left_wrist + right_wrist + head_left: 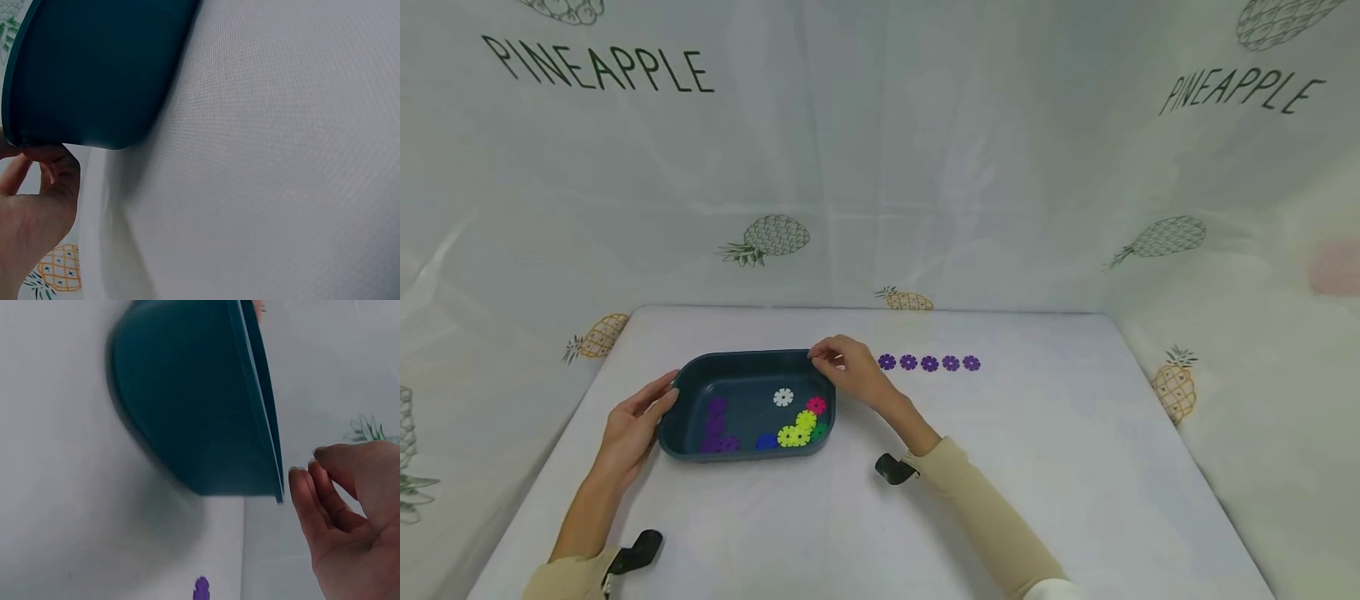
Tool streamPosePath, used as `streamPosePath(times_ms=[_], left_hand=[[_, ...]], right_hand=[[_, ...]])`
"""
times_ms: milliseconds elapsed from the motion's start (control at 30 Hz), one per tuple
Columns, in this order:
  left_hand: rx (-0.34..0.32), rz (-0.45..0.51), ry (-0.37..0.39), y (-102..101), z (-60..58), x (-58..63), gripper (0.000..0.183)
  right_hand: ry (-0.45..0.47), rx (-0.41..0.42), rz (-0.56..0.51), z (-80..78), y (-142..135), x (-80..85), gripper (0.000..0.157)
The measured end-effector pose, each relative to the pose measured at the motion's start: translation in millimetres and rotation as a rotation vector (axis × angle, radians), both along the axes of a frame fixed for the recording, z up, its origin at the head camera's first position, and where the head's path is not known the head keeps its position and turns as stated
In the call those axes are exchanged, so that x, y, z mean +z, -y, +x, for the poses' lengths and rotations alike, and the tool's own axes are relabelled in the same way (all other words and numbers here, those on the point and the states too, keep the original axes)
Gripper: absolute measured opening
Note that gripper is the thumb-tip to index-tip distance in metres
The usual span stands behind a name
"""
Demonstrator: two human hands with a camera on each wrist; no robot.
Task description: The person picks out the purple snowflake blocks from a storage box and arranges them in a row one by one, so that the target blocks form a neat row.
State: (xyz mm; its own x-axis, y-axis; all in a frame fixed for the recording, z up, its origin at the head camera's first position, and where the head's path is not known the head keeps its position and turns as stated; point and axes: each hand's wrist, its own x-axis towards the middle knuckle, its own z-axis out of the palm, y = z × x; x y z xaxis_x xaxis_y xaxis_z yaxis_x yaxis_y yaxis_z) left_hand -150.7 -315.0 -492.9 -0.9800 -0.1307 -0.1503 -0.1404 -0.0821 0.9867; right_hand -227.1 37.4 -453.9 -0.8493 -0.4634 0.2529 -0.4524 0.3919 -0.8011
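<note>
A dark teal plastic tray (745, 457) with rounded corners sits on the left half of the table. In it lie flower-shaped plastic discs: purple ones (715, 425) at the left, a white one (783, 397), a pink one (816, 405), several yellow ones (794, 436), plus green (820, 431) and blue (767, 442). My left hand (636, 425) grips the tray's left end, thumb over the rim. At the far right corner is my right hand (848, 367); in the right wrist view its bent fingers (306, 500) are beside the rim, thumb apart from them, nothing visible between.
To the right of the tray, several purple flower discs (930, 363) form a straight row along the table's far side. A white cloth (1060, 467) covers the table. Pineapple-printed curtain (1000, 167) hangs behind and at both sides.
</note>
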Motion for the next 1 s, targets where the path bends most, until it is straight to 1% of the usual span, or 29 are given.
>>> streamPosePath(times_ms=[200,433,567,667,767,900,1000], left_hand=[[0.001,0.001,0.011,-1.7,-0.5,2.1,0.056],[0.010,0.008,0.009,-2.3,-0.6,1.0,0.057],[0.023,0.003,0.010,-1.9,-0.8,0.2,0.056],[0.025,0.005,0.011,-1.8,-0.4,0.2,0.056],[0.025,0.006,0.010,-2.2,0.3,0.3,0.055],[0.022,0.018,0.001,-2.3,0.6,0.0,0.052],[0.020,0.027,-0.011,-2.2,0.5,-0.1,0.052]], right_hand=[[-0.010,0.107,0.006,3.3,21.1,-5.0,0.017],[-0.060,0.211,0.049,7.5,45.8,-14.0,0.022],[-0.052,0.238,0.079,14.3,59.5,-16.3,0.023],[-0.022,0.252,0.090,19.6,69.5,-16.5,0.025],[-0.011,0.269,0.098,23.3,78.8,-18.1,0.025],[-0.002,0.301,0.112,26.5,89.8,-23.8,0.026],[0.024,0.323,0.124,28.6,96.6,-28.2,0.028]])
